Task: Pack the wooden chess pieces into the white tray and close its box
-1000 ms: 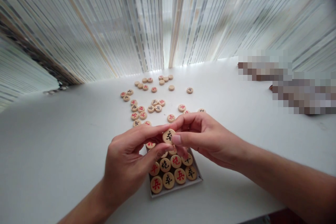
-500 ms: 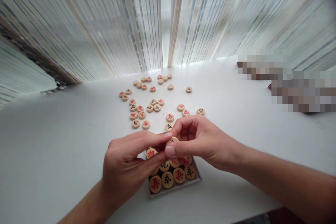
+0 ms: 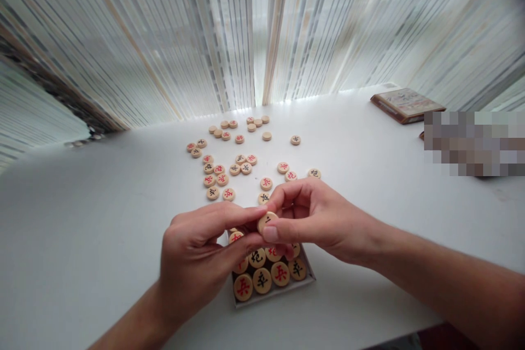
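Fingers (image 3: 287, 231) and piece (image 3: 266, 220) lower than earlier

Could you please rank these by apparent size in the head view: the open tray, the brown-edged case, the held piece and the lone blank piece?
Largest to smallest:
1. Open tray, partly covered
2. Brown-edged case
3. Held piece, partly covered
4. Lone blank piece
The last two may truly match; the held one is nearer the camera.

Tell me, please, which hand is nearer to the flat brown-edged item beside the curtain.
Right. The right hand is nearer the viewer than the flat item and to its left; the left hand is farther left.
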Demonstrator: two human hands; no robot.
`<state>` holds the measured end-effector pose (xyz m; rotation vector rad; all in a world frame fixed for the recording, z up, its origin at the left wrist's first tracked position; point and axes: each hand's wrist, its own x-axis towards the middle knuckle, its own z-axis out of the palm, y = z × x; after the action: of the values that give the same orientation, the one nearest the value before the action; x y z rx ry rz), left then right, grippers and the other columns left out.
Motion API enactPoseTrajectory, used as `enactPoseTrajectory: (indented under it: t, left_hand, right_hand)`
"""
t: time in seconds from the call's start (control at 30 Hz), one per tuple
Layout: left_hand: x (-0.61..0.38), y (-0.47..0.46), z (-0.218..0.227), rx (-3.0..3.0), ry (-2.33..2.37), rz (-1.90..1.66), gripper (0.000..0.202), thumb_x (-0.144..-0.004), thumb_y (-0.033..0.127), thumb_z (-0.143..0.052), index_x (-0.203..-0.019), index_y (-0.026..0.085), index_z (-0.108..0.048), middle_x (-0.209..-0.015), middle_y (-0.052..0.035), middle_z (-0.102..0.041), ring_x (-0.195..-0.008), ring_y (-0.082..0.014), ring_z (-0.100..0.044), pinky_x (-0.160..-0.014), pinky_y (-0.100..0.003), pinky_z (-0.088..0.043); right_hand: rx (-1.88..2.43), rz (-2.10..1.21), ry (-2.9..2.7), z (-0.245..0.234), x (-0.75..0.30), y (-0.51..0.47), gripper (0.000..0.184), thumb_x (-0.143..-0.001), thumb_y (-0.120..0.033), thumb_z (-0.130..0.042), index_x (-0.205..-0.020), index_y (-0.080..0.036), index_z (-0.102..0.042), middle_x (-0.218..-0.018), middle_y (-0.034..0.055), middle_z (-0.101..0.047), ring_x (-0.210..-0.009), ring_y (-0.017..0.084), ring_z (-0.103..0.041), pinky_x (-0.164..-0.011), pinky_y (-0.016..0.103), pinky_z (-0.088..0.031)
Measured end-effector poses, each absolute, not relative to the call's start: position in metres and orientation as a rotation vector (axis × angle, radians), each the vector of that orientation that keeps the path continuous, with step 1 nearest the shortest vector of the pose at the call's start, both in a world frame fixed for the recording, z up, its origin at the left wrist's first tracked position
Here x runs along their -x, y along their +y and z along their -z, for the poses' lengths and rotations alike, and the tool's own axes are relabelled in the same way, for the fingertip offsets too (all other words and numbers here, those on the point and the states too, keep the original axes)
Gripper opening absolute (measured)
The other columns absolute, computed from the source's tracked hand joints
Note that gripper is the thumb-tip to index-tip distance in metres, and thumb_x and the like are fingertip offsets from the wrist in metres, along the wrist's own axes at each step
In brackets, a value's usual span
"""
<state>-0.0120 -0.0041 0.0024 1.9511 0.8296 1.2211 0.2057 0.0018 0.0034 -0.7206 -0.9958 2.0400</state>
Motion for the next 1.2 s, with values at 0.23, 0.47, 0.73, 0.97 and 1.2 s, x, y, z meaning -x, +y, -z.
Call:
enactPoseTrajectory:
  t: [0.23, 0.47, 0.73, 0.97, 1.2]
  left_hand:
    - [0.0122, -0.0009, -0.0011, -1.951, 0.774, -1.218, 0.048, -0.085, 0.007, -0.092, -0.122, 0.037, -0.086, -0.094, 0.0049, -0.086, -0.078, -0.0102, -0.075, -0.074, -0.016, -0.061]
    - [0.0105, -0.0011, -0.0049, -1.963, 0.777, -1.207, 0.046, -0.086, 0.009, -0.091, -0.122, 0.038, -0.086, -0.093, 0.0045, -0.086, -0.078, -0.0104, -0.077, -0.072, -0.017, -0.061]
    - [0.0109, 0.0001, -0.0028, -2.017, 0.767, -1.199, 0.050, -0.090, 0.004, -0.085, -0.127, 0.038, -0.084, -0.099, 0.0046, -0.086, -0.081, -0.0086, -0.077, -0.076, -0.015, -0.061]
    - [0.0102, -0.0026, -0.0018, -2.027, 0.799, -1.182, 0.048, -0.088, 0.003, -0.085, -0.125, 0.033, -0.085, -0.098, -0.0004, -0.087, -0.081, -0.0139, -0.080, -0.076, -0.022, -0.066]
    - [0.0105, -0.0043, -0.0015, -1.878, 0.931, -1.265, 0.044, -0.085, 0.011, -0.091, -0.121, 0.036, -0.087, -0.102, 0.0002, -0.087, -0.082, -0.0150, -0.079, -0.072, -0.022, -0.068]
  right_hand:
    - [0.692, -2.107, -0.971, -0.0007, -0.2097, 0.0038, 0.032, -0.072, -0.018, -0.103, -0.089, -0.012, -0.076, -0.073, 0.0016, -0.080, -0.062, 0.009, -0.074, -0.062, 0.018, -0.061]
    - [0.726, -2.031, -1.034, -0.0030, -0.2097, 0.0035, 0.029, -0.073, -0.017, -0.102, -0.093, -0.012, -0.082, -0.068, 0.0027, -0.080, -0.060, 0.009, -0.073, -0.060, 0.016, -0.059]
    - [0.797, -1.937, -1.029, -0.0032, -0.2055, 0.0030, 0.034, -0.062, -0.014, -0.106, -0.084, -0.012, -0.080, -0.064, 0.0006, -0.077, -0.056, 0.009, -0.071, -0.056, 0.015, -0.056]
    - [0.806, -1.820, -1.106, -0.0052, -0.2040, 0.0015, 0.031, -0.072, -0.035, -0.104, -0.079, -0.014, -0.081, -0.062, 0.0010, -0.075, -0.056, 0.012, -0.068, -0.056, 0.021, -0.056]
    - [0.703, -1.865, -1.166, -0.0064, -0.2080, 0.0046, 0.035, -0.081, -0.039, -0.098, -0.105, -0.015, -0.090, -0.074, 0.0045, -0.079, -0.067, 0.013, -0.070, -0.067, 0.024, -0.060]
